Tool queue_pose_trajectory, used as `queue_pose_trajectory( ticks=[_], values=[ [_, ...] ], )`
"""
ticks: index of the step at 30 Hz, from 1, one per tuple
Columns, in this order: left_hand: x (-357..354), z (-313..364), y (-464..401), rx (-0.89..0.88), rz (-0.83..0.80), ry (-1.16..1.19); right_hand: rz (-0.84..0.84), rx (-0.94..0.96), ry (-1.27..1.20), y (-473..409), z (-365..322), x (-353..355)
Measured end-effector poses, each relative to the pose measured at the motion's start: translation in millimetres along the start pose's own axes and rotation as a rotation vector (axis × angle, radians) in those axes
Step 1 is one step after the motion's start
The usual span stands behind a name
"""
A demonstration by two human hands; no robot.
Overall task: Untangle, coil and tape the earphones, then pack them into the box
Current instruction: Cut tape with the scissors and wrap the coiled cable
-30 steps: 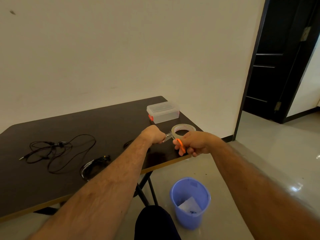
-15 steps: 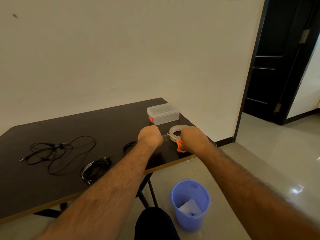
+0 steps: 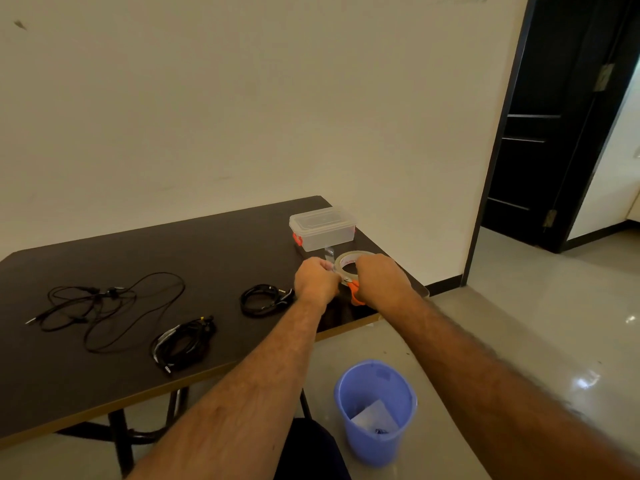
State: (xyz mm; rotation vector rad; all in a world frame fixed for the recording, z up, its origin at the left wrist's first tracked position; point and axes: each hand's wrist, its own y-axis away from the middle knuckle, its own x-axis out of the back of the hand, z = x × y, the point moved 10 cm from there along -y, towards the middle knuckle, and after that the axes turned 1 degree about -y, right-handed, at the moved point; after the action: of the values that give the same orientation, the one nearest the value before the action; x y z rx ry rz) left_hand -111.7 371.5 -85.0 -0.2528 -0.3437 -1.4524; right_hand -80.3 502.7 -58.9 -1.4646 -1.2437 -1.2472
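The dark brown counter (image 3: pixel 214 244) stands against a cream wall (image 3: pixel 242 98), its pale front edge running across toward a black door (image 3: pixel 554 133) at the right; on the grey floor beside it sits a lilac bin (image 3: pixel 375 410) with a scrap of pale paper inside, its printing too small to read. At the counter's far right corner rests a clear plastic box (image 3: pixel 322 228), lid on, with orange clips at its ends. On the left side of the counter lies a loose tangle of black earphones (image 3: pixel 104 306), plug end pointing left; nearer the front edge lies a thicker coiled bundle (image 3: pixel 183 342), and just left of the hands a smaller coiled set (image 3: pixel 265 299); all 3 lie apart from one another and well apart from the box. Both bare forearms reach to the right end of the counter, just in front of the box. The right hand (image 3: pixel 381 278) is curled round the orange handles of a pair of scissors (image 3: pixel 355 291), its fingers covering part of a roll of clear tape (image 3: pixel 355 259); red lettering runs round the inside of the roll's core, but I cannot read it. The left hand (image 3: pixel 317 278) is curled, its fingertips pinching a strip of tape (image 3: pixel 329 253) that stands up from between the 2 hands.
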Motion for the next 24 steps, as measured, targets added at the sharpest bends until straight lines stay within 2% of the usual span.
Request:
queue_pose_trajectory(
  ticks=[3,7,15,18,21,24],
  values=[
    [-6.3,-10.1,-0.1,0.053,-0.004,0.069,0.031,0.026,-0.004,3.1,-1.2,0.4],
    [-8.3,-7.9,-1.3,0.04,0.019,0.08,-0.16,-0.025,-0.023,-0.3,0.1,-9.6],
    [-11.7,-7.7,-6.3,0.042,0.031,0.101,-0.396,-0.15,-0.079,-9.4,2.2,-27.7],
    [-14.2,-6.9,-8.8,0.032,0.02,0.094,-0.265,-0.098,-0.071,-13.9,1.9,-17.2],
    [-15.7,-7.1,-10.9,0.031,0.015,0.077,-0.316,-0.094,-0.032,-5.7,2.1,-12.0],
    [-14.7,-9.6,-12.9,0.042,0.001,0.076,-0.148,0.039,0.072,0.2,-6.2,0.3]
  ],
)
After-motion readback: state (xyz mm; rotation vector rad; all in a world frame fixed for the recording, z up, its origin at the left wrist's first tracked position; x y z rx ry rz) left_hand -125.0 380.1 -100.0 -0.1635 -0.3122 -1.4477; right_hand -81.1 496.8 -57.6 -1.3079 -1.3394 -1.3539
